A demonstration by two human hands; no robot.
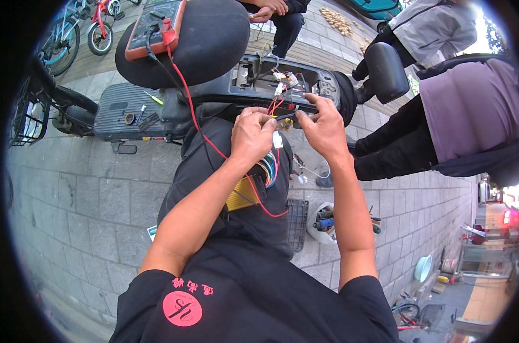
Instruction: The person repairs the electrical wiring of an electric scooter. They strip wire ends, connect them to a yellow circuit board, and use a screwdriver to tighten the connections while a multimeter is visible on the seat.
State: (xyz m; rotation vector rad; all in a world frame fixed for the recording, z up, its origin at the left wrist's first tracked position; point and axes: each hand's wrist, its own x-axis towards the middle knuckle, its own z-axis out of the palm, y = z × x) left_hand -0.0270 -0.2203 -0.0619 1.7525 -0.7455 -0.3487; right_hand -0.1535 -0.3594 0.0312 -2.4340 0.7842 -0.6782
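Observation:
My left hand (252, 132) is closed, thumb and fingers pinching one end of a thin black strip (285, 116). My right hand (323, 124) pinches the strip's other end; whether it is tape or a cable piece is too small to tell. Red and yellow wires (275, 105) run up beside it to white connectors (279, 90) in the open body of an electric scooter (322, 83). Under my hands hangs another white connector (277, 140). On my lap lies a yellow finned box (240, 195) with a bundle of coloured wires (267, 167).
A red-framed multimeter (155, 28) rests on the black seat (219, 34), its red lead (193, 117) crossing my left forearm. Small tools and a tape roll (129, 118) lie on the footboard (113, 100). A tool bucket (317, 228) and black crate (297, 223) stand nearby. People stand close by.

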